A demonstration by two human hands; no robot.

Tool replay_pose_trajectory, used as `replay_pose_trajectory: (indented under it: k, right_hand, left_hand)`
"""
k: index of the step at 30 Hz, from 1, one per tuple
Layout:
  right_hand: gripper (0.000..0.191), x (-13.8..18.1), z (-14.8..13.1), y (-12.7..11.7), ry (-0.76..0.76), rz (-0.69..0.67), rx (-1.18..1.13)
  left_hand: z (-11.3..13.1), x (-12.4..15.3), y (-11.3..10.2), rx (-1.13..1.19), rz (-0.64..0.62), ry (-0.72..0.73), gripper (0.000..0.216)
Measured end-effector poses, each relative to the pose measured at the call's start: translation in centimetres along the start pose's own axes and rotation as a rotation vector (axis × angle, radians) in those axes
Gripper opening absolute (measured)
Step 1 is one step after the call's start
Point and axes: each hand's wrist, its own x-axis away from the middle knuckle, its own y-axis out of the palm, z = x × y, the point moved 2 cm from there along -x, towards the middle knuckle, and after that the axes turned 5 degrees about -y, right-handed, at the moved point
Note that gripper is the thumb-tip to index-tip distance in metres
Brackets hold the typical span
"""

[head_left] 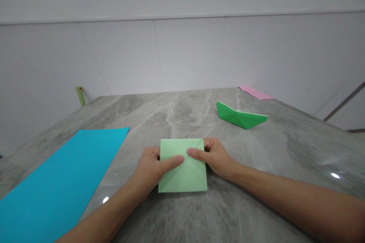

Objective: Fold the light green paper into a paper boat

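Observation:
A light green folded paper square [184, 174] lies on the grey marble table [256, 182] right in front of me, with diagonal creases showing. My left hand [151, 167] grips its left edge, thumb pressed on top near the middle. My right hand [215, 155] grips its right edge, its thumb also on top and nearly touching the left thumb. The other fingers of both hands curl beside or under the paper.
A large cyan sheet [57, 182] lies flat at the left. A darker green folded paper boat [241, 115] sits farther back on the right, with a pink sheet [255, 93] beyond it near the far edge. White walls surround the table.

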Motion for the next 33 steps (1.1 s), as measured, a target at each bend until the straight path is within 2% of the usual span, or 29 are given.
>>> replay_pose_trajectory:
  k: [8,13,20,28,33]
  right_hand:
    - [0.029,-0.26,0.14,0.05,0.067,-0.003,-0.007]
    - [0.028,-0.25,0.25,0.01,0.083,-0.050,0.012]
    - [0.027,-0.27,0.27,-0.02,0.085,-0.024,-0.002]
    - [0.033,-0.48,0.08,-0.54,0.065,0.161,-0.160]
    - [0.033,-0.59,0.54,-0.89,0.058,0.231,-0.178]
  left_hand:
    - [0.20,0.01,0.81,0.068,-0.097,0.017,0.036]
    - [0.35,0.02,0.83,0.045,-0.083,0.017,0.034]
    - [0.21,-0.12,0.58,0.002,-0.071,0.031,0.035]
    - [-0.09,-0.62,0.51,0.114,-0.151,0.007,0.038]
    - [-0.01,-0.47,0.24,0.085,-0.132,-0.036,0.039]
